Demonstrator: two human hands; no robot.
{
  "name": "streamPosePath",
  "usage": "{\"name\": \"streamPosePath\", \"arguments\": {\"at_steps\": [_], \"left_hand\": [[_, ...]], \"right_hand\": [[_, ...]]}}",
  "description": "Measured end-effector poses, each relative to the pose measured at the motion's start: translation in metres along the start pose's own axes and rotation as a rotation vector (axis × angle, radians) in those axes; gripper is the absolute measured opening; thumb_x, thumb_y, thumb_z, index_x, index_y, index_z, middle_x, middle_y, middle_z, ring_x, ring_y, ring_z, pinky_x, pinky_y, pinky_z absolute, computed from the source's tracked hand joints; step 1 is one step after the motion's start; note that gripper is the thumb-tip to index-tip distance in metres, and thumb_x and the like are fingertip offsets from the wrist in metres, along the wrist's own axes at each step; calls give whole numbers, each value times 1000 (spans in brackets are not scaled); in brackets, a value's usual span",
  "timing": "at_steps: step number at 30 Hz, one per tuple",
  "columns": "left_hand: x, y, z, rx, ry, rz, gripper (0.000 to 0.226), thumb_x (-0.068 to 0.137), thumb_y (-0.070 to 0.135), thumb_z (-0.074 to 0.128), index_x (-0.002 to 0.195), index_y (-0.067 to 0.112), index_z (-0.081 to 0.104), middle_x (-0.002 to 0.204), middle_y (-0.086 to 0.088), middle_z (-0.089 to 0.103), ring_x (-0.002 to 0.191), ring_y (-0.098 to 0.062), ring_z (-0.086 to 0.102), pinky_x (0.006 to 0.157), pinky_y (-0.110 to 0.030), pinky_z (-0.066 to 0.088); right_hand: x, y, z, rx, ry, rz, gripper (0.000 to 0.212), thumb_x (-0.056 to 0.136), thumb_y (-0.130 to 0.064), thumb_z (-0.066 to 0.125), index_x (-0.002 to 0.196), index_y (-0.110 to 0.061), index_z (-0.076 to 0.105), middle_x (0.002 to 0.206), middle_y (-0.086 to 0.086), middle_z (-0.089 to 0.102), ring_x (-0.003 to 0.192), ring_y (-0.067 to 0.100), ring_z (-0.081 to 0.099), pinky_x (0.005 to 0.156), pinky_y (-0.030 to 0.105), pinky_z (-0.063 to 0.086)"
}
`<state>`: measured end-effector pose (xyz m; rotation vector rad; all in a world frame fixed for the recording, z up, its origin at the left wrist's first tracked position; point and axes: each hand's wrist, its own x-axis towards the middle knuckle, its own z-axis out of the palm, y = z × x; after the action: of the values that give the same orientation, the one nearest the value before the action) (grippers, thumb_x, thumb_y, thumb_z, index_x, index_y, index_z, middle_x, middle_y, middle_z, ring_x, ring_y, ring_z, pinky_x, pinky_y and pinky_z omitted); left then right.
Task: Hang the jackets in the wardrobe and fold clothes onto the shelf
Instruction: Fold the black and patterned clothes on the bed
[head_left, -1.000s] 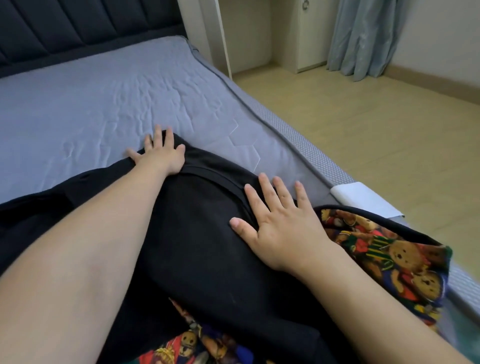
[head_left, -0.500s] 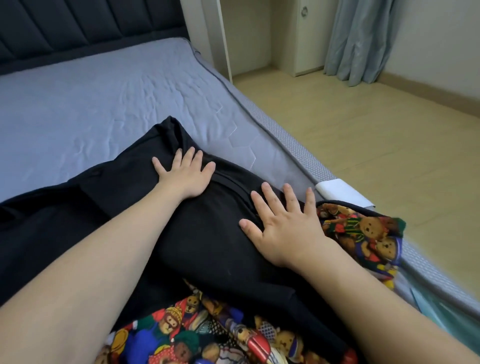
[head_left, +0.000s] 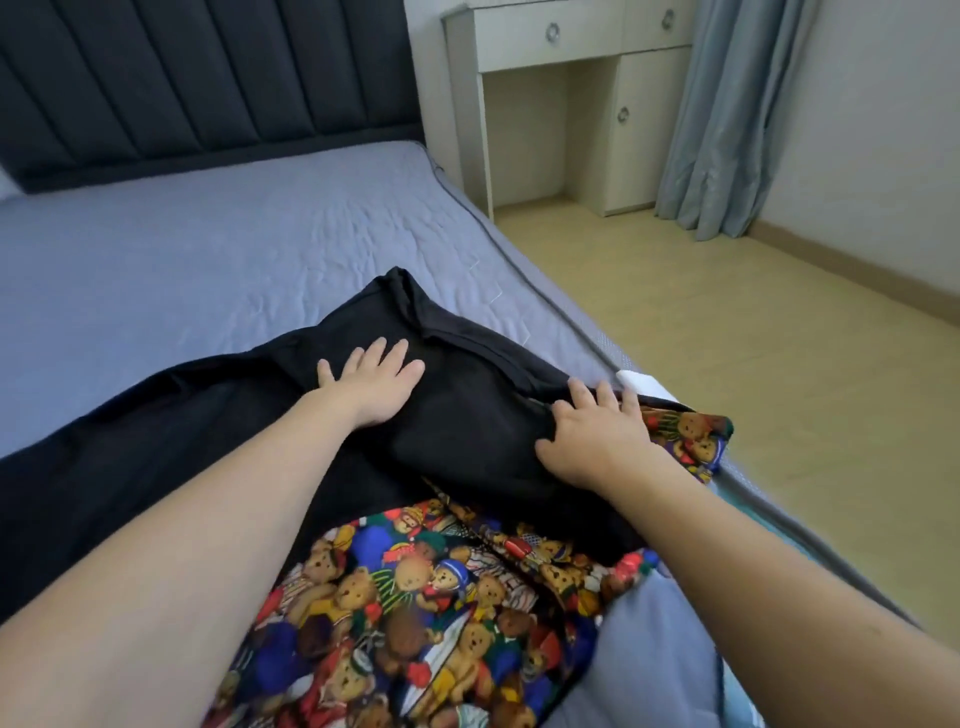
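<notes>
Left hand: we see our left hand (head_left: 376, 387) lying flat on the black garment (head_left: 457, 431), palm down, fingers straight and a little spread, holding nothing.
Right hand: our right hand (head_left: 597, 434) rests on the right side of the black garment, fingers straight and spread, thumb out to the left; we cannot tell whether the fingertips catch the cloth's fold just ahead of them, but nothing is plainly pinched.
Black garment: it lies spread on the bed (head_left: 182, 260), bunched to a peak at its far end, with a seam or band running slantwise between our two hands. Its left part trails out under our left forearm.
Bear print: a cloth printed with teddy bears (head_left: 431, 597) lies under the black garment, showing at the near edge between our forearms and again as a corner beyond our right hand, at the bed's right edge.
White tag: a small white piece (head_left: 644, 384) sticks out at the bed edge, just beyond our right fingertips; what it is we cannot tell.
Bed: blue-grey quilted cover, dark padded headboard (head_left: 208, 83) at the far end.
Room: a pale desk (head_left: 571, 78) with drawers stands past the bed's corner, a grey-blue curtain (head_left: 737, 114) beside it, light wood floor (head_left: 753, 364) to the right.
</notes>
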<state>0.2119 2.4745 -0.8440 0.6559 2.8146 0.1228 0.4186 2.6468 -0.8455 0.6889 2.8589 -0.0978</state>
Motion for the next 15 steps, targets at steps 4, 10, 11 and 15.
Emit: {"name": "streamPosePath", "arguments": {"at_steps": [4,10,11,15], "left_hand": [[-65,-95,-10,38,78,-84,63,94,66,12,152,47,-3,163,12,-12,150,-15,-14,116,-54,-15],[-169,-291,-24,-195,114,-554,72,94,61,30,155,38,-1,164,1,-9,151,-26,-9,119,-53,-4],[-185,-320,-20,-284,122,-612,74,94,59,35,155,36,1,165,-1,-7,151,-28,-6,120,-52,0],[-226,-396,10,-617,202,-646,70,89,41,49,152,20,27,159,-12,24,141,-34,30,114,-48,32]], "right_hand": [[-16,-68,-29,26,130,-158,48,93,-40,37,134,-16,47,150,8,31,140,32,23,116,52,15],[-66,-245,-25,-13,-20,-589,45,91,-41,44,130,-19,50,137,4,42,128,31,40,102,44,38],[-77,-274,-23,-5,-77,-635,44,91,-41,45,129,-20,51,136,4,43,127,31,43,101,44,40],[-125,-381,-7,13,-492,-685,37,92,-42,49,86,-8,60,95,12,68,88,29,65,81,35,51]]}}
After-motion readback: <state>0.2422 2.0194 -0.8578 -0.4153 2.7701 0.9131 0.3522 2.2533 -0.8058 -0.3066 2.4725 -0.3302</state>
